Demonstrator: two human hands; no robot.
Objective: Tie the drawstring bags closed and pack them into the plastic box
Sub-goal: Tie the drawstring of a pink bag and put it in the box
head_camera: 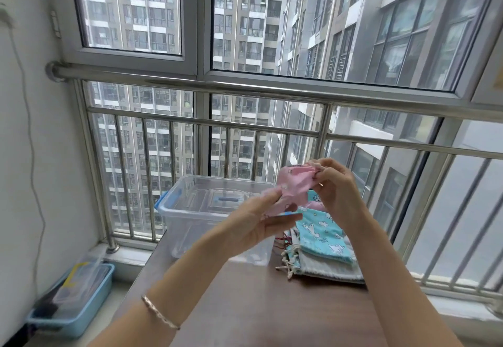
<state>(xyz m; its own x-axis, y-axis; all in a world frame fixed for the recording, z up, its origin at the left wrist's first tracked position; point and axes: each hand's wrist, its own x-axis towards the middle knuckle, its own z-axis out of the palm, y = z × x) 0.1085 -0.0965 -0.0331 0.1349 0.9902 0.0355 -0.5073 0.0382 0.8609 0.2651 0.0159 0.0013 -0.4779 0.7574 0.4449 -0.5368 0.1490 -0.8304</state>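
Above table (245, 306), left hand (253, 221) under, right hand (334, 186) atop pink bag (291, 186)

Bare forearms, thin silver bracelet (159, 312) near left hand (253, 224)

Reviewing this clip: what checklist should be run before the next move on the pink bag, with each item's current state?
1. Pink bag held off the table by both hands: ok.
2. Right hand pinches the gathered mouth: ok.
3. Left hand grips the bag's lower part: ok.
4. Knot finished: cannot tell, the cord is hidden at the right hand.
5. Plastic box stands on the table near the hands: ok. Lid off: cannot tell.
6. Stack of bags lies to the right of the box: ok.
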